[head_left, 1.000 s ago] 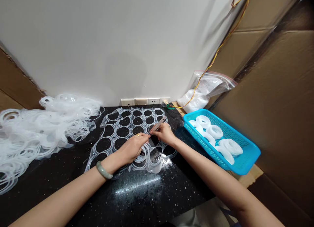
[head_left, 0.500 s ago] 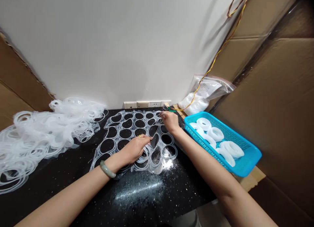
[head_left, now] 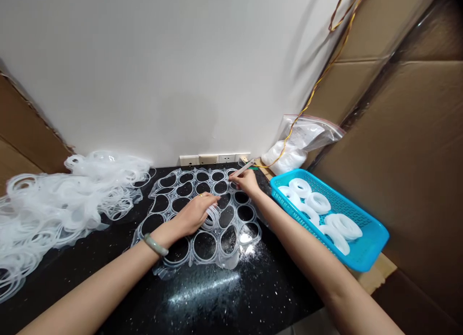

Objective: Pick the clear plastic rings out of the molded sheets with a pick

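On the black countertop lies a translucent sheet of joined rings [head_left: 205,245], rows of round holes running across it. My left hand [head_left: 195,213] rests over its middle, fingers closed around a small bundle of loose translucent rings [head_left: 211,218]. Further back and to the right, my right hand [head_left: 247,181] is closed on a slim white stick-like tool [head_left: 243,169], which slants over the sheet's back right corner. Its exact kind I cannot make out. The right fingertips are close to the sheet's back rings.
A heap of translucent ring scraps [head_left: 72,200] covers the left side. At right stands a blue basket [head_left: 374,243] holding several white ring bundles [head_left: 318,202]. Behind it are a clear plastic bag [head_left: 289,149] and a yellow-brown cable [head_left: 307,103]; wall sockets [head_left: 208,159] line the back.
My right hand has turned and shifted slightly left and down, and the white stick now shows in it. My left hand has moved slightly left, still with the rings.
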{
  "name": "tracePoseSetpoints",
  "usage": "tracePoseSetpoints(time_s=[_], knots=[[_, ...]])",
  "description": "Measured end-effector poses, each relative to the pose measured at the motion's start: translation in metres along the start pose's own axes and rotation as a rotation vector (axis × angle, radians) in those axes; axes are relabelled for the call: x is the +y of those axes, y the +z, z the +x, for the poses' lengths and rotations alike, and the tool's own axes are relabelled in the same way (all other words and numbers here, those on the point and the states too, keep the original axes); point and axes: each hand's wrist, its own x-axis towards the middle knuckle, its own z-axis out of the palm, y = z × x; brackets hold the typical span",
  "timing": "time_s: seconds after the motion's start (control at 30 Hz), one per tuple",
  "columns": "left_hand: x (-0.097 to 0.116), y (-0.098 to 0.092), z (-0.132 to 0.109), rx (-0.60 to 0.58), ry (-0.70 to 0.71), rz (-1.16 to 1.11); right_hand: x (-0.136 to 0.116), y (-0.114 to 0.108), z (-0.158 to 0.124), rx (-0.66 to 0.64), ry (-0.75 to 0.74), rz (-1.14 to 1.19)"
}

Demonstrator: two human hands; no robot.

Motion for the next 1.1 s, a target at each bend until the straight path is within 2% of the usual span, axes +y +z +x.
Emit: tracePoseSetpoints(time_s=[0.17,0.23,0.87,1.1], knots=[[-0.011,-0.002,0.009,-0.032,0.002,0.031,0.007,0.023,-0.008,-0.261,0.013,0.140],[-0.013,-0.001,0.008,-0.035,-0.004,0.037,0.010,0.027,-0.009,-0.321,0.022,0.188],[-0.016,0.003,0.007,-0.028,0.004,0.045,0.008,0.029,-0.019,-0.228,-0.015,0.073],[-0.017,0.004,0.006,-0.040,-0.006,0.040,0.012,0.030,-0.018,-0.255,-0.028,0.084]])
